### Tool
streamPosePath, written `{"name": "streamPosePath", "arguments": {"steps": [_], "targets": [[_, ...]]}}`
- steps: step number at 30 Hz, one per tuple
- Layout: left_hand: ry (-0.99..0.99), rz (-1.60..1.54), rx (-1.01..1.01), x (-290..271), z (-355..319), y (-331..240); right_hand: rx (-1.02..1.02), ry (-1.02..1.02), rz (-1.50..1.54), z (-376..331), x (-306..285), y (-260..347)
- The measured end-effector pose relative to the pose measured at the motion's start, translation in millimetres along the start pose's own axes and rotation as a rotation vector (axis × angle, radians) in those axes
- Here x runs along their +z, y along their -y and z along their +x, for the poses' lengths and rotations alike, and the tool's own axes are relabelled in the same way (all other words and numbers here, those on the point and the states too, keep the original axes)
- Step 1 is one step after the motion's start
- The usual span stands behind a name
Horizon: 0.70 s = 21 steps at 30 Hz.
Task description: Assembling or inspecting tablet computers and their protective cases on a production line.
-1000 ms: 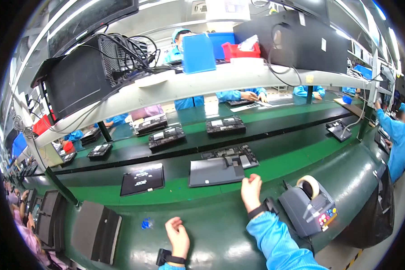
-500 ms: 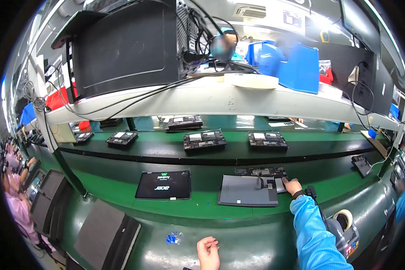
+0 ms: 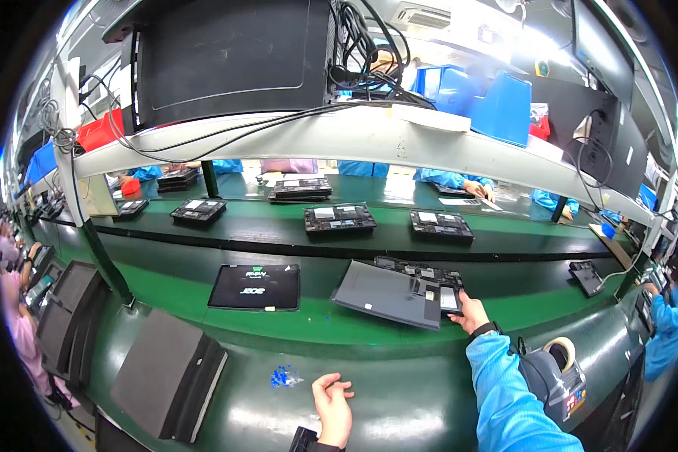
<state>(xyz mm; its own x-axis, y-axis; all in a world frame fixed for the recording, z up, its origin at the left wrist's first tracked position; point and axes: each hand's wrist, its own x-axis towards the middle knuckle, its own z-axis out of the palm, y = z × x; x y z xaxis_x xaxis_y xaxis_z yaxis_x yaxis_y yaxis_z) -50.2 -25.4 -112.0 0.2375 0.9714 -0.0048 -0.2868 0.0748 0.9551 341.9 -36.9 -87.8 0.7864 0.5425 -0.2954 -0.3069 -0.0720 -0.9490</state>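
opened tablet (image 3: 384, 296) lies right of the black screen (image 3: 233, 282), swung askew since half a second ago — likely being shifted by the right hand (image 3: 472, 313), fingers closed on its right edge — while the left hand (image 3: 334, 410), half-curled and empty, hovers above the near tabletop (image 3: 407, 392).

From the wearer's head, the fisheye view looks down and forward over the tabletop (image 3: 410, 384). The left hand (image 3: 333, 410) shows close below.
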Motion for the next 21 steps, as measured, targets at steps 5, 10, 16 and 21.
{"name": "streamPosePath", "arguments": {"steps": [5,10,16,21], "targets": [[-0.051,-0.301,-0.047,0.4,-6.0,-20.1,0.01,0.058,0.077,-87.4,-16.4,-6.5],[-0.284,-0.458,-0.05,-13.8,6.5,-32.8,0.04,0.028,0.129,-183.4,-51.4,-30.6],[0.361,-0.223,-0.513,-46.5,31.0,-44.7,0.135,-0.013,0.132,-232.2,-89.3,-61.0],[0.486,-0.038,-0.6,-21.2,14.7,-45.8,0.074,0.016,-0.037,-225.8,-104.8,-54.4]]}}
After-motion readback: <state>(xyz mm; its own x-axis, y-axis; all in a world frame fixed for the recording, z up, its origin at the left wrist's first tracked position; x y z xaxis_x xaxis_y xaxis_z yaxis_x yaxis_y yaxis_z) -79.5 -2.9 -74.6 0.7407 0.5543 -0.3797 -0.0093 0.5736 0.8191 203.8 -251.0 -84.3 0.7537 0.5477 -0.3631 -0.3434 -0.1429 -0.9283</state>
